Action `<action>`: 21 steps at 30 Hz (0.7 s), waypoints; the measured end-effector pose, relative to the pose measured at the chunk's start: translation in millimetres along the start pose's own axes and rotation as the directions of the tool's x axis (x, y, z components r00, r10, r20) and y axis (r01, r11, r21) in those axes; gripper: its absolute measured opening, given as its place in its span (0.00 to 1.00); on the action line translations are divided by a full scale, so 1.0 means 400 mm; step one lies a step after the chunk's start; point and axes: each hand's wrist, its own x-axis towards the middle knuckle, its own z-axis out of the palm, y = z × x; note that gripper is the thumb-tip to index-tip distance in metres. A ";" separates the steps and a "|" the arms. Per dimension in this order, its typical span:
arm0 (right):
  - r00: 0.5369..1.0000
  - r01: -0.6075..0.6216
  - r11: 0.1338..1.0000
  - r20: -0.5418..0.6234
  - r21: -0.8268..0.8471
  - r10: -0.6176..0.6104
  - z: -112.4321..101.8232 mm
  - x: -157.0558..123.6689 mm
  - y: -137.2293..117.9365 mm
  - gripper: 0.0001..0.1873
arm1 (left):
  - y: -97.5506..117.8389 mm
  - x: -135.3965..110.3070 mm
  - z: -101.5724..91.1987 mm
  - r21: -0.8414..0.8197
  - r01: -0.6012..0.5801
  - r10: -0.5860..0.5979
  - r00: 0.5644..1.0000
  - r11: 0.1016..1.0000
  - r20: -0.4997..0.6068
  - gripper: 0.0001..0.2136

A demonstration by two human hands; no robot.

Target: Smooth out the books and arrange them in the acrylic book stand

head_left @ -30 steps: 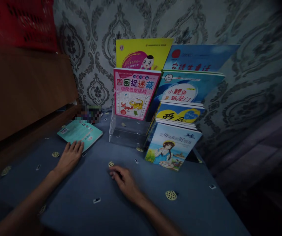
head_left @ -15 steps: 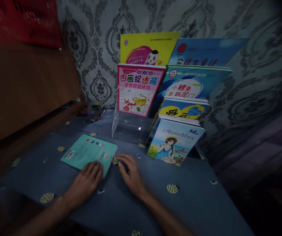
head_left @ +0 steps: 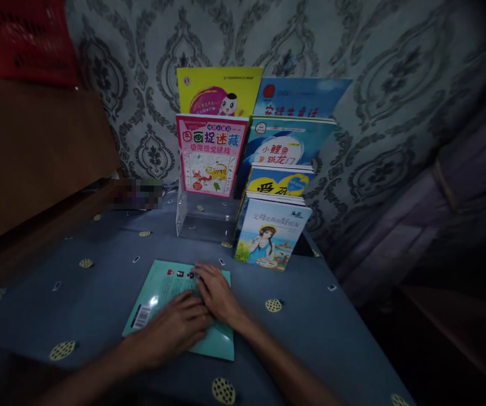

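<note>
A teal book (head_left: 164, 290) lies on the blue patterned tablecloth, its barcode at the lower left corner. My left hand (head_left: 180, 320) rests across the book's middle with fingers loosely stretched out, grasping nothing. On the book's right part lies my right hand (head_left: 217, 290), its fingers extended over the cover and close against the left fingers. Together the hands hide part of the printed cover.
Behind the hands stands a clear acrylic rack (head_left: 206, 223) holding a pink picture book (head_left: 209, 158), a yellow book (head_left: 219, 84) and several blue ones. A brown wooden cabinet (head_left: 35, 152) and red basket (head_left: 20, 42) are left, a purple curtain (head_left: 399, 220) right.
The teal book has turned and moved right and nearer to me. My right hand, formerly on the cloth beside it, now lies on its cover. The camera view has shifted.
</note>
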 end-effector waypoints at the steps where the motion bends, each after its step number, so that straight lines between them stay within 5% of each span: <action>1: 1.000 -0.014 1.000 0.001 -0.002 0.014 0.000 0.003 0.000 0.20 | -0.035 -0.007 -0.014 0.011 0.052 -0.052 0.999 0.999 0.009 0.13; 4: 0.999 -0.023 0.999 0.046 -0.040 0.025 -0.003 0.008 -0.007 0.22 | -0.141 -0.037 -0.046 0.099 0.259 -0.262 0.965 0.961 0.020 0.20; 9: 0.993 -0.028 0.988 0.108 -0.151 0.045 -0.018 -0.007 -0.007 0.25 | -0.262 -0.087 -0.074 0.094 0.552 -0.556 0.831 0.828 0.014 0.23; 17: 0.982 -0.138 0.946 0.081 -0.294 0.169 -0.069 -0.035 -0.027 0.22 | -0.235 -0.082 -0.095 0.209 0.634 -0.635 0.769 0.744 -0.073 0.19; 21: 0.971 -0.208 0.883 0.017 -0.420 0.237 -0.082 -0.079 -0.073 0.18 | -0.223 -0.023 -0.118 0.376 0.564 -0.612 0.791 0.735 0.010 0.17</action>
